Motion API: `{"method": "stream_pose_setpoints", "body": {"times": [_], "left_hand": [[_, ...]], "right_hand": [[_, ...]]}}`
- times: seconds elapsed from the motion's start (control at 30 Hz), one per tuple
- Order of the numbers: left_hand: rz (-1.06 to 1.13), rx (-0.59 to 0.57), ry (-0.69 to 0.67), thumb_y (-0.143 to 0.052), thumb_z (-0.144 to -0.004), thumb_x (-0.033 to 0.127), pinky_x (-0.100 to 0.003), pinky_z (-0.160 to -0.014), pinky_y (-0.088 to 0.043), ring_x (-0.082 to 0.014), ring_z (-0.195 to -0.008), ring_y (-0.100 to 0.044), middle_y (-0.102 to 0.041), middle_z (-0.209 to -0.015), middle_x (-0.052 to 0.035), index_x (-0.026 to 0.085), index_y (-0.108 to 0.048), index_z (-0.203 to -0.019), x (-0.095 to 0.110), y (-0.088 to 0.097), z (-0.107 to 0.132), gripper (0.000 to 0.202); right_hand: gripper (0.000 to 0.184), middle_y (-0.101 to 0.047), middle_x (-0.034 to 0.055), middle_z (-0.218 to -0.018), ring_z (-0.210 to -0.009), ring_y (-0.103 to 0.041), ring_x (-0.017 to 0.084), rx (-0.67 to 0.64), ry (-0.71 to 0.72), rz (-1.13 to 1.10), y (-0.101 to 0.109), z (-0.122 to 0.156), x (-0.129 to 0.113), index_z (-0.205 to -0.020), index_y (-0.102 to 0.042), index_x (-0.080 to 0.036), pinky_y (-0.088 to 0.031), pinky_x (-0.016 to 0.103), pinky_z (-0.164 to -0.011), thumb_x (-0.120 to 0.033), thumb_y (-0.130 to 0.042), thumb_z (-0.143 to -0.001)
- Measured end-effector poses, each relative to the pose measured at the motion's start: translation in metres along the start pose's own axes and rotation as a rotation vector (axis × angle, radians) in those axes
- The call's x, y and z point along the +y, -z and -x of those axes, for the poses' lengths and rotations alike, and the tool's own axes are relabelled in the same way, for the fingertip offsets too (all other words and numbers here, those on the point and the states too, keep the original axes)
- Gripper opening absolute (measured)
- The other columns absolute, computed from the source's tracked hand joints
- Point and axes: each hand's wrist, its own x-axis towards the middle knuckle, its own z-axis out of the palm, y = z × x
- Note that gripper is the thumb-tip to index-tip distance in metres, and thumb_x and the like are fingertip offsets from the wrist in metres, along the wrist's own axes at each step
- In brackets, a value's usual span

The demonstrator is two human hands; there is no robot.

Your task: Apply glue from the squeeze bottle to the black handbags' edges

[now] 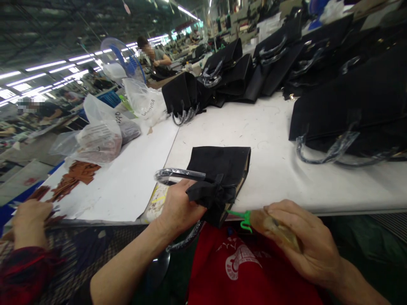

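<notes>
A small black handbag (pixel 219 159) lies at the table's front edge, its opening turned toward the right. Its handles are wrapped in clear plastic. My left hand (pixel 181 203) is closed on the bag near a bunched piece of black fabric (pixel 210 192). In my right hand (pixel 305 241) is a yellowish glue bottle (pixel 276 228) with a green nozzle, gripped from above. The nozzle's thin tip points left, close to the bag's open edge; whether it touches cannot be made out.
More black handbags (pixel 343 106) with plastic-wrapped handles are heaped at the back and right. On the left, brown leather strips (pixel 76 176) lie beside filled plastic bags (pixel 101 135). Another person's hand (pixel 32 212) rests at the left table edge. A blue fan (pixel 127 59) stands behind.
</notes>
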Motion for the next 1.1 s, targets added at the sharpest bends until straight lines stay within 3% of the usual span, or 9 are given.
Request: {"method": "stream_pose_setpoints", "body": {"times": [0.1,0.23,0.4,0.53,0.7,0.87,1.0,1.1], "left_hand": [[0.01,0.011,0.032,-0.06,-0.065,0.012,-0.024,-0.05,-0.037,-0.0125,-0.051,-0.055,-0.061,-0.056,0.0013,0.019,-0.056,-0.055,0.001,0.001,-0.001,0.013],[0.052,0.056,0.023,-0.061,-0.067,0.013,-0.024,-0.051,-0.038,-0.0128,-0.052,-0.056,-0.064,-0.056,0.001,0.019,-0.059,-0.057,0.001,0.001,-0.001,0.012],[0.036,0.03,0.012,-0.06,-0.065,0.012,-0.023,-0.048,-0.033,-0.0111,-0.047,-0.051,-0.059,-0.052,0.0023,0.019,-0.054,-0.051,0.002,0.0,0.0,0.017],[0.03,0.034,0.009,-0.06,-0.065,0.012,-0.024,-0.049,-0.033,-0.0119,-0.048,-0.052,-0.059,-0.052,0.0021,0.019,-0.054,-0.051,0.003,-0.001,0.0,0.017],[0.041,0.043,-0.012,-0.061,-0.066,0.011,-0.024,-0.048,-0.033,-0.0119,-0.048,-0.052,-0.059,-0.052,0.0019,0.018,-0.055,-0.053,0.002,-0.001,0.0,0.016],[0.078,0.075,-0.018,-0.061,-0.066,0.011,-0.023,-0.049,-0.035,-0.0123,-0.05,-0.055,-0.061,-0.055,0.0013,0.018,-0.058,-0.057,0.001,-0.001,-0.001,0.011],[0.029,0.074,-0.074,-0.057,-0.067,0.011,-0.024,-0.048,-0.035,-0.0136,-0.049,-0.054,-0.061,-0.056,0.0006,0.018,-0.057,-0.056,0.002,-0.002,-0.003,0.013],[-0.006,0.086,-0.069,-0.056,-0.068,0.012,-0.025,-0.049,-0.037,-0.0154,-0.052,-0.058,-0.061,-0.056,0.0003,0.019,-0.057,-0.057,0.003,-0.003,-0.005,0.013]], "right_hand": [[0.041,-0.07,0.0107,-0.1,-0.087,-0.069,0.025,-0.057,0.041,-0.088,0.0,0.001,-0.004,-0.127,-0.055,-0.022,-0.06,0.035,-0.07,-0.01,-0.059,-0.087],[0.035,-0.068,0.0114,-0.101,-0.089,-0.068,0.026,0.024,-0.024,0.006,0.002,0.001,-0.005,-0.123,-0.057,-0.023,-0.059,0.036,-0.07,-0.015,-0.061,-0.089],[0.04,-0.067,0.0121,-0.102,-0.089,-0.066,0.023,-0.069,0.046,-0.088,0.002,0.002,-0.002,-0.127,-0.053,-0.019,-0.058,0.035,-0.07,-0.009,-0.057,-0.089],[0.035,-0.066,0.0134,-0.103,-0.092,-0.065,0.025,0.017,-0.002,0.082,0.003,0.003,0.0,-0.123,-0.056,-0.019,-0.057,0.036,-0.073,-0.011,-0.06,-0.089],[0.037,-0.066,0.0121,-0.102,-0.089,-0.065,0.022,-0.076,0.046,-0.069,0.003,0.003,-0.003,-0.125,-0.053,-0.018,-0.057,0.034,-0.072,-0.009,-0.056,-0.089],[0.031,-0.065,0.0119,-0.104,-0.092,-0.064,0.022,0.069,-0.049,0.1,0.0,0.007,0.004,-0.122,-0.056,-0.019,-0.055,0.032,-0.077,-0.015,-0.062,-0.092],[0.013,-0.063,0.0061,-0.092,-0.08,-0.062,0.016,-0.024,-0.15,-0.066,-0.005,0.006,0.006,-0.108,-0.059,-0.02,-0.053,0.026,-0.068,-0.02,-0.059,-0.095],[0.01,-0.063,0.0044,-0.091,-0.079,-0.061,0.015,0.035,-0.222,-0.05,-0.005,0.004,0.008,-0.106,-0.06,-0.021,-0.051,0.024,-0.069,-0.021,-0.06,-0.095]]}}
